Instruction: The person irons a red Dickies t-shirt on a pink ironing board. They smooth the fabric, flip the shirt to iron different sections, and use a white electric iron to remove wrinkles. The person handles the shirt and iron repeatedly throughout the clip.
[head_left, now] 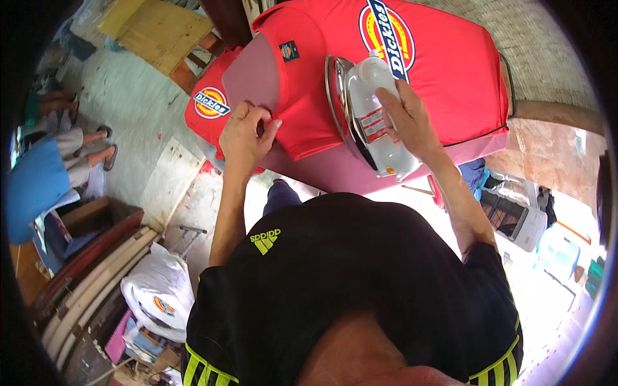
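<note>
A red T-shirt [450,83] with a large round printed emblem is spread over a mauve padded ironing board [254,74]. My right hand [412,122] is wrapped round the handle of a white clothes iron [370,96] with a shiny metal base. The iron is on the shirt, near the board's close side. At the shirt's left edge, my left hand [246,135] has its thumb and fingers curled together on the red fabric. Its fingertips partly hide the cloth there. A small dark label [289,51] shows inside the collar area.
More red cloth [209,106] with a round emblem hangs past the board's left end. A yellowish wooden table [154,35] stands at the far left. A white bag [158,289] and long pale poles [96,283] lie at lower left. Another person's sandaled feet [106,145] appear at left.
</note>
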`<state>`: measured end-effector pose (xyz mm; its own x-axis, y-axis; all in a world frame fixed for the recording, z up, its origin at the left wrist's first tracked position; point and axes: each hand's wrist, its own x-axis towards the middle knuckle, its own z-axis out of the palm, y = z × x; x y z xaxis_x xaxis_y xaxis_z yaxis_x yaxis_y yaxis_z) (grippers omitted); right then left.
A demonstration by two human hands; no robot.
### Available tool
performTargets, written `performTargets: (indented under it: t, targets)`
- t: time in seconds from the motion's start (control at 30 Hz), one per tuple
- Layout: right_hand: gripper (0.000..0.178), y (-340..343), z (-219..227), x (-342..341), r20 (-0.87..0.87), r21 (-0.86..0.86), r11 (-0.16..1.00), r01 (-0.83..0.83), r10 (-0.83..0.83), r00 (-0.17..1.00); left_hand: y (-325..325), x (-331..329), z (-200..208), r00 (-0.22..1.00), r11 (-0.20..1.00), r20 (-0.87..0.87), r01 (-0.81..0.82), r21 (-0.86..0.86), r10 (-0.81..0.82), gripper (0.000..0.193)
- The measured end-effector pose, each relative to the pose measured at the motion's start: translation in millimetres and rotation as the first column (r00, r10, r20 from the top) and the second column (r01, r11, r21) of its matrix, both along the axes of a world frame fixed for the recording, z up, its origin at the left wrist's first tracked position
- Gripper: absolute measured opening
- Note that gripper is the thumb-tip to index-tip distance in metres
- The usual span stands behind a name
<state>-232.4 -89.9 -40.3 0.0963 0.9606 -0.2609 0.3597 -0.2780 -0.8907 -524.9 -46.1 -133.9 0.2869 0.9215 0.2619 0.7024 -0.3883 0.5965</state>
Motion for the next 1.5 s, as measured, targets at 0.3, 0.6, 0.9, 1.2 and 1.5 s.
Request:
performTargets:
  t: [0.3,0.6,0.9,1.2,1.5]
  targets:
    - [0.027,61,-27,-33,0.179,0.180,0.984,0.012,-0.045,0.983,18,-9,0,0.994,0.994,-0.032,0.107,-0.021,-0.108,0.021]
    - [0.034,108,-1,-38,-0.090,0.042,0.954,0.297,-0.293,0.952,29,-10,6,0.980,0.979,-0.083,0.170,-0.116,-0.180,0.022]
    - [0.032,107,-2,-42,-0.105,0.042,0.959,0.280,-0.275,0.956,33,-14,8,0.965,0.960,-0.093,0.228,-0.161,-0.245,0.022]
    - [0.032,86,0,-42,-0.069,-0.023,0.972,0.233,-0.234,0.970,32,-13,8,0.966,0.966,-0.098,0.227,-0.127,-0.239,0.021]
    - [0.037,16,11,-25,0.235,-0.108,0.968,-0.227,0.247,0.940,28,-12,-2,0.982,0.981,0.005,0.189,-0.031,-0.189,0.020]
